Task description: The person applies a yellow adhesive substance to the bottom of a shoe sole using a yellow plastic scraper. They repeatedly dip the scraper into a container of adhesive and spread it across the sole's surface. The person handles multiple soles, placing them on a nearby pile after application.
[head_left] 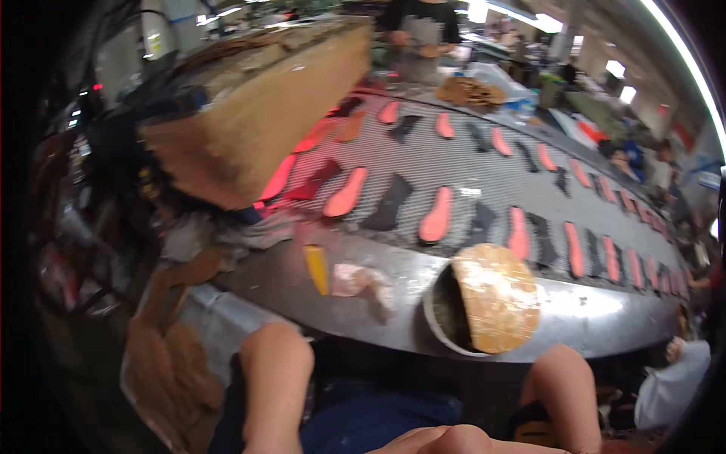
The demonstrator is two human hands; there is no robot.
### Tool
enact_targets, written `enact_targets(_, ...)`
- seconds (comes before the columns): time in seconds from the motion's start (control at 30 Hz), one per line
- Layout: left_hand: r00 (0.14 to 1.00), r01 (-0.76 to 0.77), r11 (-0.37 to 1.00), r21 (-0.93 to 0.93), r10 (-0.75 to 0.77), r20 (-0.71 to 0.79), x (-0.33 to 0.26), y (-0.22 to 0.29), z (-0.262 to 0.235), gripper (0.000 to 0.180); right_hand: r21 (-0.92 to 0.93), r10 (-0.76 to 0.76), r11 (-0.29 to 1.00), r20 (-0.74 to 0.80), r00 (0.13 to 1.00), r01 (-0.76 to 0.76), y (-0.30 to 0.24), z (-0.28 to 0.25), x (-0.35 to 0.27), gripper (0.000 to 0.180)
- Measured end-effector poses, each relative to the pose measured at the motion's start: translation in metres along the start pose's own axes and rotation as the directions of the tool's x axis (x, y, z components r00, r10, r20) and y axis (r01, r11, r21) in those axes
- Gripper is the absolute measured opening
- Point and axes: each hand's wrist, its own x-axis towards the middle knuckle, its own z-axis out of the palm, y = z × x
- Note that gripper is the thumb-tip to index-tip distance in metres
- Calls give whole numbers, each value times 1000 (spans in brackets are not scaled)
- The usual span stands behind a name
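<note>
Bare skin of my hands or forearms (pixel 461 440) shows at the lower edge, low between my knees. The fingers are cut off by the frame, so I cannot tell left from right or what they hold. In front of them is the metal ledge (pixel 295 276) of a conveyor. A round metal tin (pixel 441 318) stands there, partly covered by a tan disc (pixel 499 299). Left of it lie a yellow wedge-shaped piece (pixel 316 270) and a blurred pinkish scrap (pixel 355 280). Pink insoles (pixel 436 216) and dark cut pieces (pixel 389 203) lie in rows on the mesh belt (pixel 484 178).
A large tan box-like hood (pixel 257 125) covers the belt's left end, with red glow beneath. A bin (pixel 219 310) with brown pieces stands lower left. One person (pixel 423 30) stands across the belt; a light sleeve (pixel 673 390) shows at right. Brown pieces (pixel 470 92) are piled beyond the belt.
</note>
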Motion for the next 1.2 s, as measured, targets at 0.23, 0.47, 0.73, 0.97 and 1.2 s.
enact_targets(0.23, 922, 383, 904, 189, -385, -26, -48, 28, -29, 18, 130, -8, 992, 14, 1000, 7, 6, 28, -48, 21)
enact_targets(0.47, 452, 527, 844, 98, -376, 809, -78, 20, -43, 17, 307, 117, 937, 169, 979, -165, 27, 59, -128, 22)
enact_targets(0.73, -442, 81, 622, 779, -678, 587, -71, 40, -108, 28, -21, 518, 724, 677, 524, -689, 46, 95, -275, 23)
enact_targets(0.97, -136, -901, -267, 341, -573, -808, 16, 112, -161, 121, 30, 551, 657, 663, 506, -754, 53, 68, -306, 18)
enact_targets(1.2, 119, -857, -514, 40, -273, -955, 10, 148, -197, 123, 18, 612, 484, 708, 353, -875, 53, 72, -324, 19)
